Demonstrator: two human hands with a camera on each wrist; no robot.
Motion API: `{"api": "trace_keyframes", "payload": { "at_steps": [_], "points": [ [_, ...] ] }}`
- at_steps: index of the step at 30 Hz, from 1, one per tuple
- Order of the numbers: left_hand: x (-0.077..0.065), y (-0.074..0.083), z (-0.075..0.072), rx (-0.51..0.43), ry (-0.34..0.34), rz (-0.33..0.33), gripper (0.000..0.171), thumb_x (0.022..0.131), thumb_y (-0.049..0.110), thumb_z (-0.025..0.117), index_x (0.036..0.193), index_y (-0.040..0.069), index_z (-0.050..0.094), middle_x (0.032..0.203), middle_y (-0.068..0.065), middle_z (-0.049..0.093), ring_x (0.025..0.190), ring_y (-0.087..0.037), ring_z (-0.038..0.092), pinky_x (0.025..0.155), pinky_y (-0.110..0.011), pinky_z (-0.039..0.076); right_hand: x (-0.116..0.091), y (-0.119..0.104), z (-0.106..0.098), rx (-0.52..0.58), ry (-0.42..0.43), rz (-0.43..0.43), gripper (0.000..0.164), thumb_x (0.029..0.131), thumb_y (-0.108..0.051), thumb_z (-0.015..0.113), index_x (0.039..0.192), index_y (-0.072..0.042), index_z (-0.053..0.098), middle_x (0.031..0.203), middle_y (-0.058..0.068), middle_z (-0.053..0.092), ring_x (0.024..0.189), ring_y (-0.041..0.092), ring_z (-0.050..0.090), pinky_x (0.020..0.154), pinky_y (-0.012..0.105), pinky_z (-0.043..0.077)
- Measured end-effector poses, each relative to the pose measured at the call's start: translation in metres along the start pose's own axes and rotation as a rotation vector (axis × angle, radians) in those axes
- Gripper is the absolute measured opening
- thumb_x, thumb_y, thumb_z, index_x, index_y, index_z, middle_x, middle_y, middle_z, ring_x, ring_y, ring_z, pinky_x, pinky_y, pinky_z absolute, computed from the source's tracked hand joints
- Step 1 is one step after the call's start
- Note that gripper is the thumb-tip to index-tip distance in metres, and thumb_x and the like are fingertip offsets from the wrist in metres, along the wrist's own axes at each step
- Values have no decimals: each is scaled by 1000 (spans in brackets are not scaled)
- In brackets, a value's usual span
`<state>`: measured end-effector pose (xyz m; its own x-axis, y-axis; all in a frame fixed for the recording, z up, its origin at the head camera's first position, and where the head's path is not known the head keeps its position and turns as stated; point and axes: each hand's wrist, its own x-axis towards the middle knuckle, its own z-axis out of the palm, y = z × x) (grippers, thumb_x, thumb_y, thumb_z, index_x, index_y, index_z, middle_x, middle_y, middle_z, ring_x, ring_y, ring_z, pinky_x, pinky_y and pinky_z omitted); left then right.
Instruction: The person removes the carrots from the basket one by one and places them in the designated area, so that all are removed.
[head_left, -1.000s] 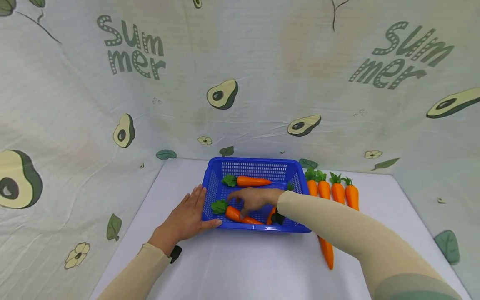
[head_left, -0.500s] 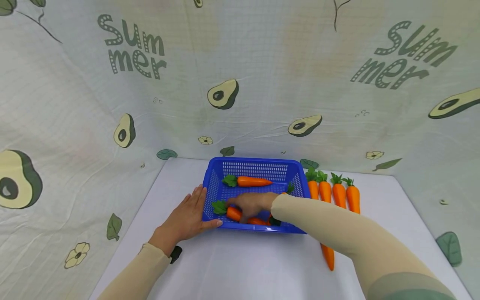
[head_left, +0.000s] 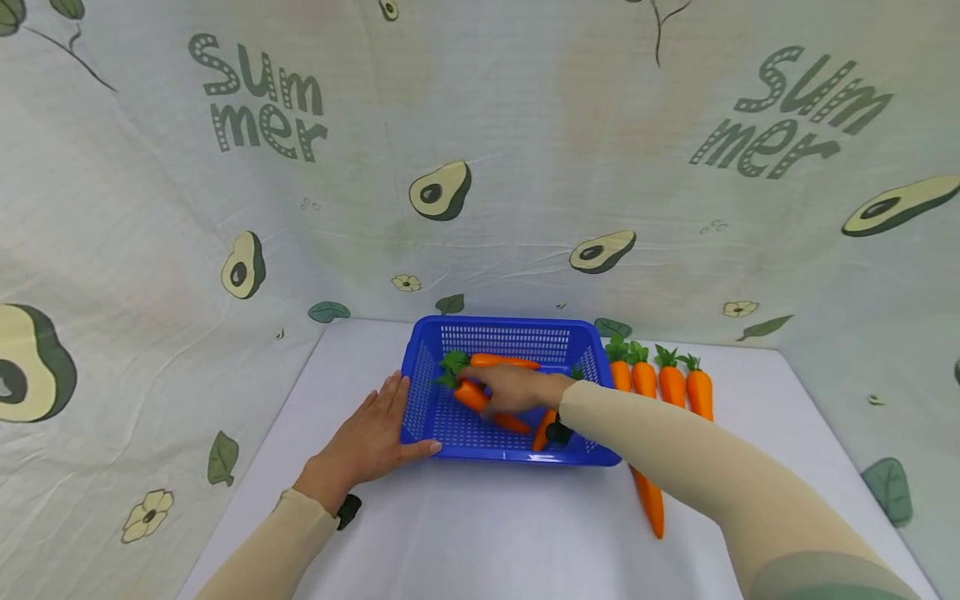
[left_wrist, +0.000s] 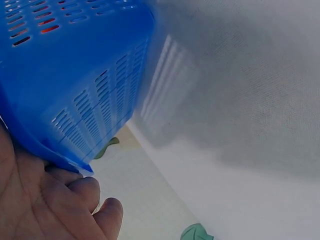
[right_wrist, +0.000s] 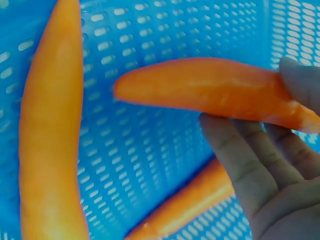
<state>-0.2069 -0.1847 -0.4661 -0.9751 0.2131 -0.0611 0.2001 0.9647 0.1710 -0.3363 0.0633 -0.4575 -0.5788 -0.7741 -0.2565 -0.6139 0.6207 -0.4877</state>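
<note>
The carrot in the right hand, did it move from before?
Yes. In the head view, the held carrot has moved away from the near rim of the blue basket, toward its far side.

Orange carrot point(right_wrist: 200, 87) in the fingers point(right_wrist: 245, 167)

The right hand point(head_left: 517, 389) is hiding the middle of the orange carrot point(head_left: 470, 396) it is holding. The right sleeve point(head_left: 697, 467) is covering part of the carrot row point(head_left: 672, 386) toward the right edge of the tabletop point(head_left: 757, 400). The left wrist view is cutting off the blue basket point(left_wrist: 75, 55).
</note>
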Motion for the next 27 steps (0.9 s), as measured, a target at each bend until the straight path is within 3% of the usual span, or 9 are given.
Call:
{"api": "trace_keyframes", "payload": {
  "at_steps": [7, 14, 21, 27],
  "points": [
    [0, 1, 0, -4, 10, 1, 126, 73, 92, 35, 156, 1, 9, 164, -18, 10, 150, -34, 19, 122, -51, 20, -22, 4, -20, 211, 119, 11, 65, 89, -23, 72, 144, -35, 40, 134, 3, 58, 115, 22, 61, 94, 38, 54],
    [-2, 2, -2, -42, 18, 15, 125, 75, 90, 39, 155, -1, 11, 163, -20, 10, 149, -36, 20, 121, -53, 20, -51, 8, -38, 380, 241, 46, 69, 88, -21, 74, 146, -36, 38, 131, 6, 58, 110, 24, 65, 83, 37, 58],
    [-4, 2, 1, -41, 13, 6, 125, 74, 91, 36, 156, 1, 8, 164, -18, 8, 150, -35, 20, 121, -52, 20, -77, 18, -48, 614, 328, 80, 66, 88, -19, 74, 141, -39, 40, 135, 12, 52, 107, 28, 66, 75, 44, 61],
    [-5, 6, 0, -48, 7, -1, 126, 73, 92, 36, 156, 2, 8, 164, -17, 7, 149, -36, 20, 121, -52, 19, -105, 30, -55, 686, 423, 98, 67, 89, -18, 72, 145, -31, 38, 139, 15, 49, 105, 30, 67, 73, 42, 61]
  ]
}}
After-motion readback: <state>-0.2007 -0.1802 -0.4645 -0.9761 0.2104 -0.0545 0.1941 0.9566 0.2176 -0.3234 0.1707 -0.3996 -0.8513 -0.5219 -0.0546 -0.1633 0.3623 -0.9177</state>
